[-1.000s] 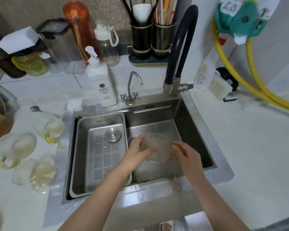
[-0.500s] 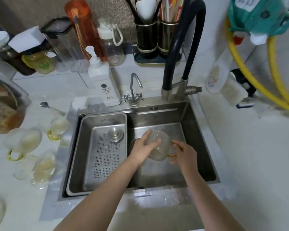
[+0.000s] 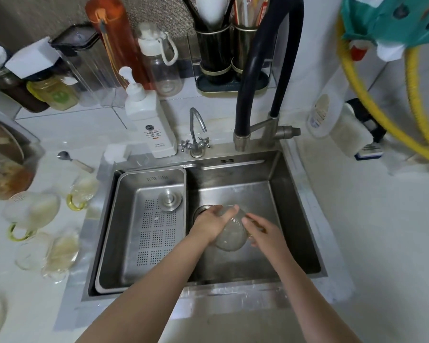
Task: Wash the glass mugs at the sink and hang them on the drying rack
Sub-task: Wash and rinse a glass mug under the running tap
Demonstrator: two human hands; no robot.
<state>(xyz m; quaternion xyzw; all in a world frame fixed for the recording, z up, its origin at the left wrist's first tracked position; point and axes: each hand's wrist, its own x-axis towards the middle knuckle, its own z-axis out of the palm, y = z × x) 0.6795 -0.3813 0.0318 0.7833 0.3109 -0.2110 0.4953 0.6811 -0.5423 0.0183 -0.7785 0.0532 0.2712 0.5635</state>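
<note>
Over the last second the mug (image 3: 230,231) has been turned in the sink (image 3: 278,194) so its rounded side now faces up, low over the drain; the left hand (image 3: 209,225) wraps its near side and the right hand (image 3: 263,230) grips the far side by the handle, so I judge the rinse is still on and hanging not begun. Other mugs (image 3: 32,211) wait left of the sink. The soap bottle (image 3: 154,125) carries a round logo and small print too fine to read.

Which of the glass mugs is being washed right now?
The glass mug over the sink basin, held between both hands; the others lie on the counter to the left.
</note>
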